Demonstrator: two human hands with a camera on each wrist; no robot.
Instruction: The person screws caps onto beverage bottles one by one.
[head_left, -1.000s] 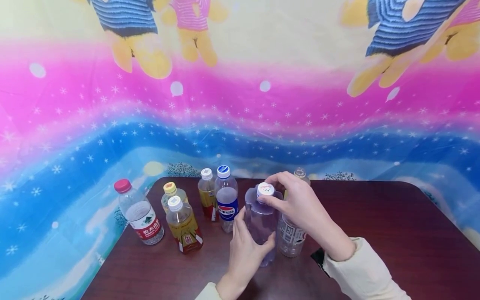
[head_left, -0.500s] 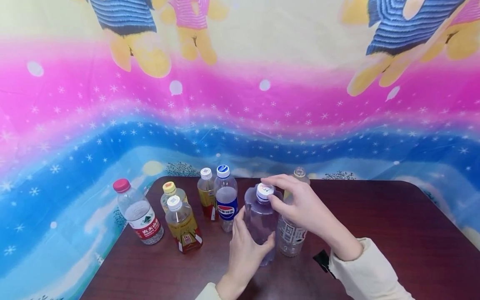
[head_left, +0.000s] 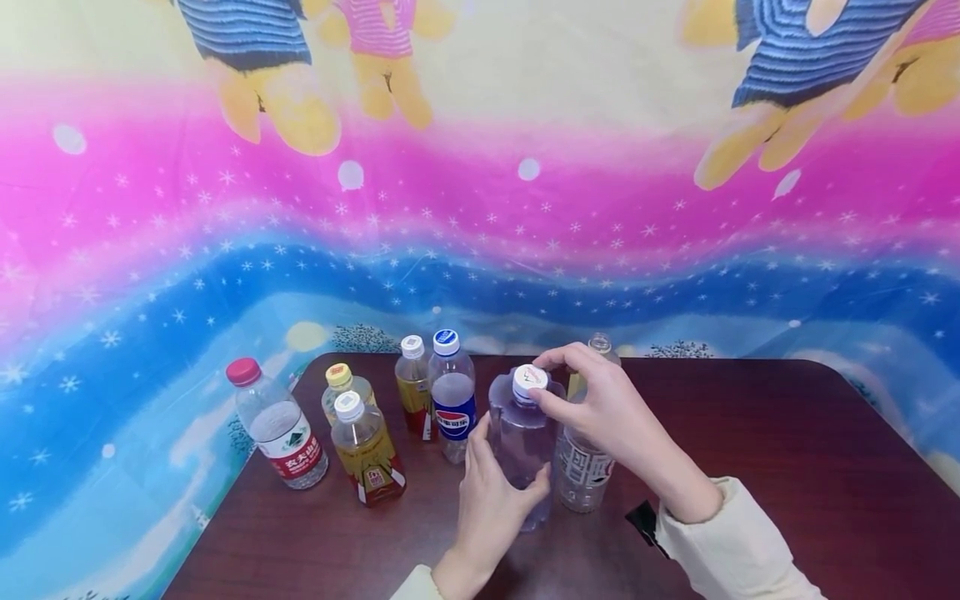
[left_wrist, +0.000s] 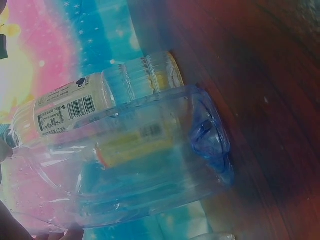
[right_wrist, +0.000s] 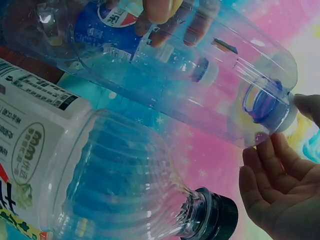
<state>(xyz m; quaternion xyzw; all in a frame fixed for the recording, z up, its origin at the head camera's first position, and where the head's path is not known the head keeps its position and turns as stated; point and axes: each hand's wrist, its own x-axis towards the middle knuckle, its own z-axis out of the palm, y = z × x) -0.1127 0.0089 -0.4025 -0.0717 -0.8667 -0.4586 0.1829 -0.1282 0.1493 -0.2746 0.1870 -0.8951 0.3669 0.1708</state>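
My left hand [head_left: 495, 500] holds a clear, purple-tinted bottle [head_left: 522, 442] around its body, fingers on the left side and thumb on the right. The bottle stands upright. My right hand [head_left: 607, 408] pinches its white cap [head_left: 531, 379] between thumb and fingers. In the right wrist view the cap [right_wrist: 281, 114] sits on the neck, with the right hand [right_wrist: 280, 180] at it. Close on the right stands a clear bottle with a white printed label [head_left: 587, 467]. Its black cap [right_wrist: 220, 215] shows in the right wrist view; my right hand hides its top in the head view.
Left of the hands stand a Pepsi bottle [head_left: 453, 408], a red-capped water bottle [head_left: 285, 433], a yellow-capped bottle [head_left: 339, 379] and amber-labelled bottles [head_left: 367, 458]. Another bottle [head_left: 600, 346] is partly hidden behind my right hand. A small black item [head_left: 647, 525] lies by the right sleeve.
My right hand's fingers have shifted around the cap, moving slightly right and then back onto it. The print on the cap has turned. My left hand keeps its place on the bottle.
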